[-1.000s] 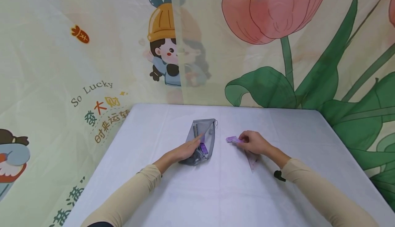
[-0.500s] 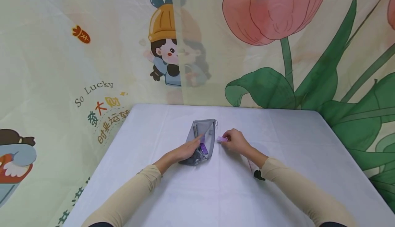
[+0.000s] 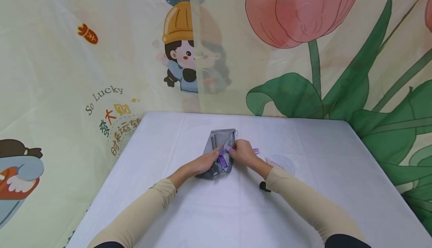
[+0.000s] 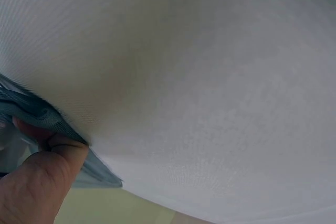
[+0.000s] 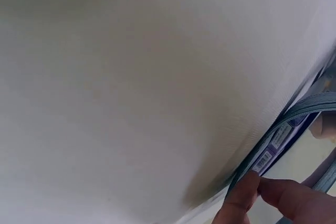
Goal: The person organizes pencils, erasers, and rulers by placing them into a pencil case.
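Observation:
A grey see-through pencil case [image 3: 224, 135] lies on the white table, its zipped mouth spread. Inside show slim pencil-like sticks [image 3: 213, 142] and a purple box [image 3: 222, 161]. My left hand [image 3: 205, 162] lies over its left side; in the left wrist view the thumb [image 4: 71, 153] and a finger pinch the mesh edge. At the right side of the mouth, my right hand [image 3: 243, 152] pinches a small purple item [image 3: 230, 149]. The right wrist view has barcode labels [image 5: 262, 161] on purple surfaces by those fingertips, just behind the zip edge [image 5: 262, 145].
Another small purple item [image 3: 257, 151] lies on the table right behind my right hand. Beyond that forearm are a clear set square [image 3: 272, 162] and a round-edged clear sheet [image 3: 287, 162], partly covered by the sleeve. A printed curtain [image 3: 222, 102] hangs along the table's far edge.
My right hand has moved left with the purple item, from the middle right of the table to the pencil case's mouth. The left hand has stayed on the pencil case.

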The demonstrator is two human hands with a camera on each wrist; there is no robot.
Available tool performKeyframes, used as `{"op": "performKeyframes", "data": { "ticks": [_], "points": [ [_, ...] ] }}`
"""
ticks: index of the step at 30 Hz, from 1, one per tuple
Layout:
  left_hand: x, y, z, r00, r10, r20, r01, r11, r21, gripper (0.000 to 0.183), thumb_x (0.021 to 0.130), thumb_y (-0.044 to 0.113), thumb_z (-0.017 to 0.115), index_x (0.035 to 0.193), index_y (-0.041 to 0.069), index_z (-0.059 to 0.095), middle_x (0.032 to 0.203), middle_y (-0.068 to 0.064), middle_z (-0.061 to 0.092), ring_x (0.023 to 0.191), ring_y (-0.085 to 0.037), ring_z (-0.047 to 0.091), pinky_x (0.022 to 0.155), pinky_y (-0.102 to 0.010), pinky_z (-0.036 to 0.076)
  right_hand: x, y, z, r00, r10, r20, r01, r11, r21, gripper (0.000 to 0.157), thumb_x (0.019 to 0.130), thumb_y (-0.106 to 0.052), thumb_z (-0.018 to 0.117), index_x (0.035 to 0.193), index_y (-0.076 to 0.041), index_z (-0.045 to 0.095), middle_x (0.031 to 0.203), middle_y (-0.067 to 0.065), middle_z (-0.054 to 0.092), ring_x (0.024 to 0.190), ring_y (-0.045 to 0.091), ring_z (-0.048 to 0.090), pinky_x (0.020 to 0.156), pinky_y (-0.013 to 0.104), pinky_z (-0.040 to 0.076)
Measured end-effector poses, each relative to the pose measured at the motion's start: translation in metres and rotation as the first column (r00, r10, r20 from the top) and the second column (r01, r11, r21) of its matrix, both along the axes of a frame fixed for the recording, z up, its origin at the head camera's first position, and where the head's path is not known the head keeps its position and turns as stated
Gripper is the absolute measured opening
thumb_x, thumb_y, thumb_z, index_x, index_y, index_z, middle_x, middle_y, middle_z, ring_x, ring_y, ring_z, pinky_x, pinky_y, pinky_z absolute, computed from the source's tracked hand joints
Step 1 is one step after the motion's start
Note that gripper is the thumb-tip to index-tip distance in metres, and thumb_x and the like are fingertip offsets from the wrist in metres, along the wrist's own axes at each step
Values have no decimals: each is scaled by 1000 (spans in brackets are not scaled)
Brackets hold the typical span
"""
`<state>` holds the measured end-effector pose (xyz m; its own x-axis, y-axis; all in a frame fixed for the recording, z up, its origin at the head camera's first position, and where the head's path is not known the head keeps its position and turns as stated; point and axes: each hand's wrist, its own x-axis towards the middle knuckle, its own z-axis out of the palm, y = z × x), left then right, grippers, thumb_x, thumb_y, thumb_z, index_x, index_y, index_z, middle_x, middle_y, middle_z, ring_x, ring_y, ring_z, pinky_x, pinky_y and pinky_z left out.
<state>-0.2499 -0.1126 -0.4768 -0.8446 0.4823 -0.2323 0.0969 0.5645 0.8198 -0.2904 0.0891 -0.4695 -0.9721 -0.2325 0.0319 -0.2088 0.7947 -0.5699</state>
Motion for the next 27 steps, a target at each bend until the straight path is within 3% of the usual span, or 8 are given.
{"op": "performKeyframes", "data": {
  "ticks": [5,9,18,23,27],
  "points": [
    [0,-1,0,1000,-4,1,4,1000,-11,54,109,41,18,160,24,13,166,-2,14,153,-25,14,125,-47,13,-1,-9,-3,999,-29,27,29,1000,0,18,81,-15,77,71,-3,68,63,4,62,56,14,53,49,23,45],
    [0,-1,-1,1000,-14,-10,14,1000,-16,54,109,41,18,160,24,13,166,-3,14,153,-27,14,124,-48,13,1,-14,-4,998,8,63,-6,1000,-25,25,84,-25,79,82,-1,73,69,5,67,60,13,57,53,22,49],
    [0,-2,0,1000,-8,-4,8,1000,-25,54,109,43,17,160,26,12,166,-3,14,153,-28,15,124,-50,14,3,-8,-2,986,150,78,-148,989,-32,20,89,-7,68,106,1,73,92,10,72,79,17,63,70,28,56],
    [-1,-1,-3,999,-27,-24,26,999,-26,55,109,40,17,160,22,12,166,-4,14,153,-28,15,124,-51,14,15,9,1,953,301,-36,-299,953,40,27,92,-15,68,115,-1,70,98,9,72,85,18,65,76,32,57],
    [-1,-2,-2,999,-20,-31,19,999,-35,55,109,42,18,160,24,14,166,-4,16,153,-30,17,123,-53,14,28,29,5,907,372,-198,-331,920,211,53,93,-36,67,136,-6,59,128,15,62,111,30,64,91,46,55]
  ]
}}
